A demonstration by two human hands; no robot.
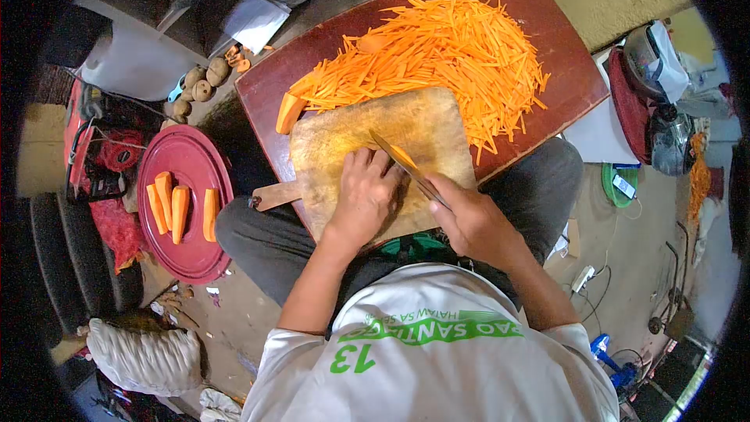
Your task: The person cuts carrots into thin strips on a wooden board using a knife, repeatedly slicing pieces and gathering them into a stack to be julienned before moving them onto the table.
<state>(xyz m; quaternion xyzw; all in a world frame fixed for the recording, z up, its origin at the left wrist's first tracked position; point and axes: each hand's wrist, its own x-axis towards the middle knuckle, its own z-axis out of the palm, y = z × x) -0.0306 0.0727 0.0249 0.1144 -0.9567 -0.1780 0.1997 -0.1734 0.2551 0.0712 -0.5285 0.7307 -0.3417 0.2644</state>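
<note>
- The carrot piece point(402, 158) lay on the board point(336, 137), mostly hidden under my fingers; I could see only an orange sliver beside the blade.
- My left hand point(366, 195) pressed flat over it, fingers curled, pinning it down.
- My right hand point(473, 223) was closed tight round the handle of the knife point(406, 164), its blade angled across the piece.
- Beyond the board, a large heap of strips point(445, 55) covered the tray point(562, 39), so I judged much cutting done.
- One chunk point(289, 113) sat at the tray's left edge, uncut.
- Four halves point(180, 209) waited on the red lid point(191, 254) to my left, well apart, so work remained.
</note>
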